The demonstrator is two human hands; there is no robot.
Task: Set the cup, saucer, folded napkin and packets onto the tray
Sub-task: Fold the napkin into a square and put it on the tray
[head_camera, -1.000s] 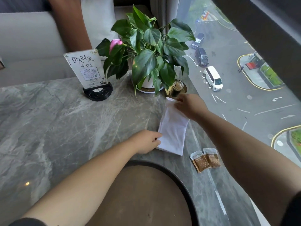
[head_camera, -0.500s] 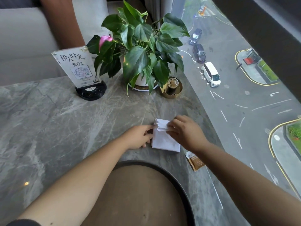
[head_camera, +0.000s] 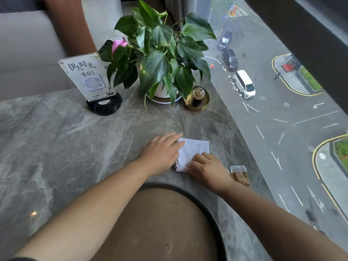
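Both hands press the folded napkin (head_camera: 194, 150) flat on the surface (head_camera: 66, 147): left hand (head_camera: 162, 154) fingers together, right hand (head_camera: 208, 169) fingers curled at its near edge. Next, probably, lifting it onto the near tray (head_camera: 212, 213).

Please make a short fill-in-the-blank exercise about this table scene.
1. Both hands press on the white folded ____, which lies on the marble table.
2. The brown packets lie beside the ____ hand.
3. The round tray holds ____ of the task's things.
4. The left hand lies ____ on the cloth.

Missing words: napkin; right; none; flat
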